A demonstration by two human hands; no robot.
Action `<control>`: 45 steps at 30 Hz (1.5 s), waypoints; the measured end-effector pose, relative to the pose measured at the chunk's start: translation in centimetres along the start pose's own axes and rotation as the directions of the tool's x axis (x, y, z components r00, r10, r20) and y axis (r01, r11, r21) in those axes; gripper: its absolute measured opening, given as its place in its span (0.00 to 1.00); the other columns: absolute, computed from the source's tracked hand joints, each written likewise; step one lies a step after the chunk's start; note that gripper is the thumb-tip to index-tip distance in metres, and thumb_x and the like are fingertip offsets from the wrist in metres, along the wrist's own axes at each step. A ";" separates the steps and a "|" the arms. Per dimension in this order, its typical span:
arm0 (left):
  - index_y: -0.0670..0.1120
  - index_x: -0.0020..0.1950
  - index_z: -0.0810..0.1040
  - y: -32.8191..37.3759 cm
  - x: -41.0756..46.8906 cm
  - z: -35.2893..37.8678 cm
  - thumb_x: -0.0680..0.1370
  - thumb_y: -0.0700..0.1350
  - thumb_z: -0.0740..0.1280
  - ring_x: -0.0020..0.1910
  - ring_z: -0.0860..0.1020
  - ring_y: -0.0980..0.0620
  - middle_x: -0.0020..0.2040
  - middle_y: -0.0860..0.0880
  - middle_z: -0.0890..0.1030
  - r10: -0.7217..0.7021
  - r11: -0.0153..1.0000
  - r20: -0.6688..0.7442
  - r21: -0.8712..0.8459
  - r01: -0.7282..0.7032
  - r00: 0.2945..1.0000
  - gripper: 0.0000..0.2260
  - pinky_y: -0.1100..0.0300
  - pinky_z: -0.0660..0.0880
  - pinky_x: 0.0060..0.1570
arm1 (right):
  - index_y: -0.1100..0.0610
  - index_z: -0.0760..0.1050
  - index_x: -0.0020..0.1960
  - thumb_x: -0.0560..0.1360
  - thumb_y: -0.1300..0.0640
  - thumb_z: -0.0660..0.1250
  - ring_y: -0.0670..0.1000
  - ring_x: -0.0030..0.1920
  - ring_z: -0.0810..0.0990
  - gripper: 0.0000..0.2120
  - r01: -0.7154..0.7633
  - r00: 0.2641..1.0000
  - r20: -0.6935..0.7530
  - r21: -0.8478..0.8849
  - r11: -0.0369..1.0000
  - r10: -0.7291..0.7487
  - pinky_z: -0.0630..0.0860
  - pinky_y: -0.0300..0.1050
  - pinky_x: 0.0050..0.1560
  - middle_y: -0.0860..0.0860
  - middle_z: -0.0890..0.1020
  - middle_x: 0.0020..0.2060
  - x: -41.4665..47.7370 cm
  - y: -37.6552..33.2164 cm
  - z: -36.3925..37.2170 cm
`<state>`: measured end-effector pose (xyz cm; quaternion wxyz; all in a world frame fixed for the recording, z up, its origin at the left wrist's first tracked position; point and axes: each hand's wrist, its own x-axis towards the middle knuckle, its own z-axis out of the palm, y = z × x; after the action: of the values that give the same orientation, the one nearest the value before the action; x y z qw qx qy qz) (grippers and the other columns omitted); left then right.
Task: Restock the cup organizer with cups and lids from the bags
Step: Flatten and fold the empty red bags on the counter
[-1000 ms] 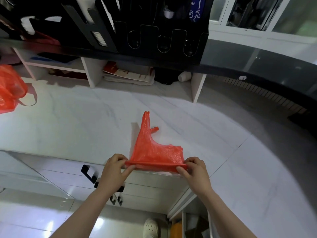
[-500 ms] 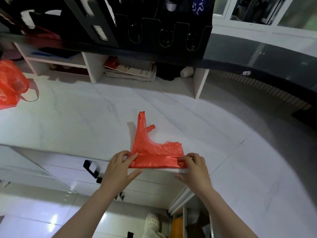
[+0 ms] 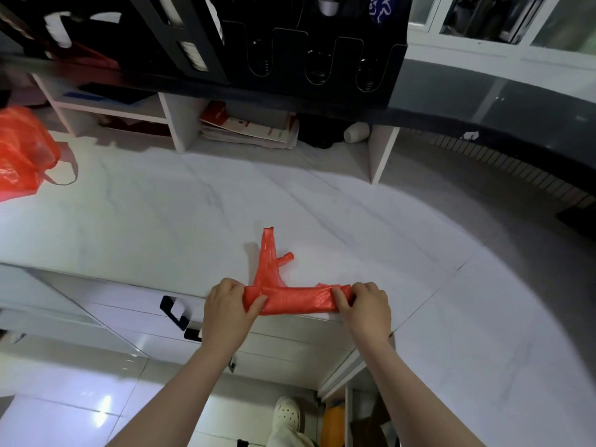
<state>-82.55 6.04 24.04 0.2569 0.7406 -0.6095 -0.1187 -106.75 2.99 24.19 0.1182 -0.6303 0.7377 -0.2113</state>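
Observation:
An empty red plastic bag (image 3: 290, 298) lies flattened at the near edge of the white marble counter (image 3: 180, 214), folded into a narrow horizontal band with its handles pointing away from me. My left hand (image 3: 229, 311) pinches the band's left end. The band's right end is pinched by my right hand (image 3: 364, 308). A black cup organizer (image 3: 306, 46) with slotted front columns stands on the raised dark ledge at the top; white cups or lids show through its left slots. A second red bag (image 3: 22, 153), still bulging, sits at the counter's far left.
Under the ledge, white shelf cubbies hold stacked papers (image 3: 251, 130) and a white bottle (image 3: 356, 132). Below the counter edge are white drawers with black handles (image 3: 174, 311). A glossy tiled floor and a white shoe (image 3: 288, 414) show below.
Both hands have folded the red bag's lower part over itself, turning a wide flat triangle into a narrow band. The view shifted slightly.

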 end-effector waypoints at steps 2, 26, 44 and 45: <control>0.42 0.55 0.76 0.4 -0.1 -0.3 0.72 0.52 0.72 0.49 0.74 0.44 0.49 0.45 0.76 -0.026 0.998 -0.007 -0.064 0.026 1.000 0.18 0.52 0.70 0.50 | 0.54 0.74 0.43 0.75 0.38 0.61 0.53 0.45 0.72 0.18 -0.008 0.999 -0.042 -0.057 0.998 0.005 0.70 0.47 0.41 0.50 0.75 0.43 0.1 -0.4 0.2; 0.48 0.47 0.80 0.4 2.0 -1.4 0.66 0.31 0.72 0.45 0.75 0.52 0.43 0.58 0.76 0.190 0.961 -0.022 -0.202 -0.190 0.982 0.16 0.60 0.69 0.45 | 0.49 0.82 0.49 0.75 0.55 0.68 0.46 0.54 0.73 0.05 0.153 0.963 0.176 0.264 0.952 -0.204 0.70 0.40 0.52 0.42 0.75 0.53 0.3 1.3 -2.0; 0.45 0.40 0.81 2.8 9.8 -1.0 0.57 0.30 0.64 0.44 0.79 0.43 0.45 0.50 0.84 0.444 0.886 -0.223 -0.038 -0.463 0.868 0.17 0.52 0.72 0.45 | 0.53 0.85 0.49 0.72 0.64 0.71 0.46 0.49 0.77 0.09 0.131 0.990 -0.003 0.403 0.906 -0.141 0.67 0.24 0.47 0.41 0.75 0.48 4.7 0.3 -3.0; 0.46 0.41 0.82 2.4 9.4 -0.4 0.56 0.27 0.66 0.43 0.79 0.43 0.44 0.51 0.84 0.440 0.891 -0.154 -0.046 -0.451 0.885 0.20 0.52 0.72 0.45 | 0.53 0.84 0.49 0.72 0.63 0.71 0.46 0.50 0.76 0.08 0.100 0.992 0.030 0.365 0.926 -0.119 0.65 0.24 0.48 0.40 0.74 0.47 4.7 0.7 -2.6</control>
<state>-82.21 -3.28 26.90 0.3489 0.5761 -0.7386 -0.0288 -109.38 -1.11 26.58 0.2395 -0.6429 0.6465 -0.3338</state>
